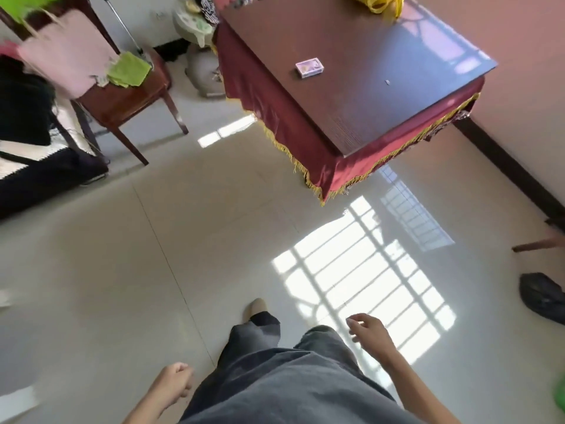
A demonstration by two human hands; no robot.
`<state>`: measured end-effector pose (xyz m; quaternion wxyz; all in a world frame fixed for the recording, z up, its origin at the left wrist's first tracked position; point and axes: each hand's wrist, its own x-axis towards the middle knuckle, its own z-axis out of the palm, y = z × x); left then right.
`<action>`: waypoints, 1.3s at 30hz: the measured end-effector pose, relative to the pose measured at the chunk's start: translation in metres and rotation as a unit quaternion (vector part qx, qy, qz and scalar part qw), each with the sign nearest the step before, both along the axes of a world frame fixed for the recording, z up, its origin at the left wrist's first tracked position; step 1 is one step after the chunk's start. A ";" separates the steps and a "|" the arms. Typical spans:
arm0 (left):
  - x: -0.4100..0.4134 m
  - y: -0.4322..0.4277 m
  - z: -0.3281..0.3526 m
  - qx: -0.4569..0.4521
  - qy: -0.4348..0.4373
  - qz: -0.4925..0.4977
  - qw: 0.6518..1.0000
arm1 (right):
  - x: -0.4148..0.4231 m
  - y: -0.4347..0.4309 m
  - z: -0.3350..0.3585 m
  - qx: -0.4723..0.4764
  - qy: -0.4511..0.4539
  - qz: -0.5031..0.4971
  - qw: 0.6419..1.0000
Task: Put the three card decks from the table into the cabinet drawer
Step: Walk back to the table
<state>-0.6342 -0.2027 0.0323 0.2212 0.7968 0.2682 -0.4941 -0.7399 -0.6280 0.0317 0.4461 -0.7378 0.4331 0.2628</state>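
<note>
Grey trousers [275, 377] fill the bottom of the view, with one pale shoe [256, 306] stepping forward onto the light floor tiles [122, 270]. Beside the trousers the left hand [174, 382] hangs low with its fingers curled into a loose fist, holding nothing that can be seen. On the other side the right hand [367, 330] is lifted a little, fingers loosely spread and empty.

Ahead, well apart from both hands, stands the table [382, 96], a dark wooden top over a red cloth [275, 117] with a yellow fringe hanging along its edges. One card deck [309, 67] lies flat on the tabletop, roughly midway along its left side and in from that edge, with a purple face and a pale rim. A tiny pale speck [387, 82] sits on the tabletop toward the right edge; what it is cannot be told. At the far edge of the tabletop rests something yellow [379, 3], cut off by the frame.

Open floor lies between the person and the table, crossed by a bright patch of window light [360, 283]. To the left stands a wooden chair [122, 99] bearing pink cloth [61, 53] and a green cloth [130, 70]. A dark bag [542, 301] lies on the floor at the right, near the pink wall [519, 71].
</note>
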 end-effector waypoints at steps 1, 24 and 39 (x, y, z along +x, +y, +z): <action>0.023 -0.004 -0.001 -0.008 0.000 0.001 1.000 | 0.010 0.002 -0.001 -0.002 0.008 0.005 1.000; 0.428 -0.102 0.029 -0.041 -0.070 0.064 0.995 | 0.459 -0.090 -0.036 0.033 -0.016 0.028 0.999; 0.744 -0.160 -0.011 -0.072 -0.027 -0.138 0.988 | 0.598 -0.069 -0.024 0.021 -0.012 -0.217 0.976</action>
